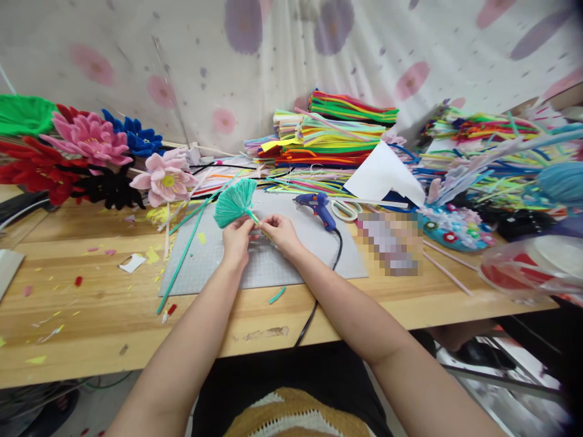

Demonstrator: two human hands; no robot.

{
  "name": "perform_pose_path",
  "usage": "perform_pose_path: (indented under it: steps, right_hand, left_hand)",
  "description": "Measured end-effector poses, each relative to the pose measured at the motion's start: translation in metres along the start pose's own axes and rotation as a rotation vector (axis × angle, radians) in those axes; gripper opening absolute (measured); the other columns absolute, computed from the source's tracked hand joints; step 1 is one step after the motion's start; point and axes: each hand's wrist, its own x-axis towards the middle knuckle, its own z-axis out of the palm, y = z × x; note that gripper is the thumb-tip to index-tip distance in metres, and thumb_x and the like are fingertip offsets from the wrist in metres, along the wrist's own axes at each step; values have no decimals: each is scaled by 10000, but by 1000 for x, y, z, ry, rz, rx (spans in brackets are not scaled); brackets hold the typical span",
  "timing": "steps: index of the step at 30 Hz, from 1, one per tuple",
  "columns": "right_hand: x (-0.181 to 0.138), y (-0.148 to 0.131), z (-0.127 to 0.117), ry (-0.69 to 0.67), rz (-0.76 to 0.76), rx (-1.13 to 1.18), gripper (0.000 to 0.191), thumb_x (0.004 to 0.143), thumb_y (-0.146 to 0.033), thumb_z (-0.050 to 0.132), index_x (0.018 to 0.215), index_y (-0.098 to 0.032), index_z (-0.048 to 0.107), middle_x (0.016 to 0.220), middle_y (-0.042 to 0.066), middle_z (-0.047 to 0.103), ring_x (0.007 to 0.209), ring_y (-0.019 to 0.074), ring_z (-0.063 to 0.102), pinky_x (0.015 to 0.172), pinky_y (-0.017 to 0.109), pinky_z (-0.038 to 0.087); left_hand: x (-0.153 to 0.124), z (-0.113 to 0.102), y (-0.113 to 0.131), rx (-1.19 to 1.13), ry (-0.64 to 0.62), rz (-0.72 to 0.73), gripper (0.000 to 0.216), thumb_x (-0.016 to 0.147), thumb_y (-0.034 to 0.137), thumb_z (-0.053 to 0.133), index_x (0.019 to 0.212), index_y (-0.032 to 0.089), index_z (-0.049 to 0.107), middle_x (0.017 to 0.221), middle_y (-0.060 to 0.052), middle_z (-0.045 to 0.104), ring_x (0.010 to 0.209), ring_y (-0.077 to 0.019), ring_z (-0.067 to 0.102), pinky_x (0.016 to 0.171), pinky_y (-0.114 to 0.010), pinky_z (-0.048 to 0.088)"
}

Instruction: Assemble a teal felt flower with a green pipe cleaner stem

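Observation:
A teal fan-shaped leaf made of pipe cleaner rises above the grey cutting mat. My left hand pinches its base from below. My right hand grips the thin stem just to the right of that base. Both hands hover over the middle of the mat, close together. A blue glue gun lies on the mat right of my right hand, its black cord running off the table's front edge.
Finished pipe-cleaner flowers in pink, red, blue and black lie at the far left. Stacks of coloured pipe cleaners fill the back. White scissors, a white paper sheet, a long teal stem and scraps lie on the wooden table.

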Motion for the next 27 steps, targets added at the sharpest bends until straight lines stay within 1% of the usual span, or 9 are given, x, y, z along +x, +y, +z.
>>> perform_pose_path:
  steps: [10,27]
  right_hand:
    - [0,1,3,1,6,25,184,593,-311,626,623,-156,531,542,-49,522,483,58,434,507,200,344]
    - [0,1,4,2,-1,-3,171,603,-310,612,627,-160,534,545,-46,522,485,60,439,508,199,352]
  left_hand:
    - [1,0,-2,-19,15,-1,198,494,204,664,658,118,596,619,12,568,522,-80,524,391,-165,396]
    - [1,0,0,-6,11,2,191,491,228,666,642,126,606,619,4,573,530,-78,516,416,-166,401]
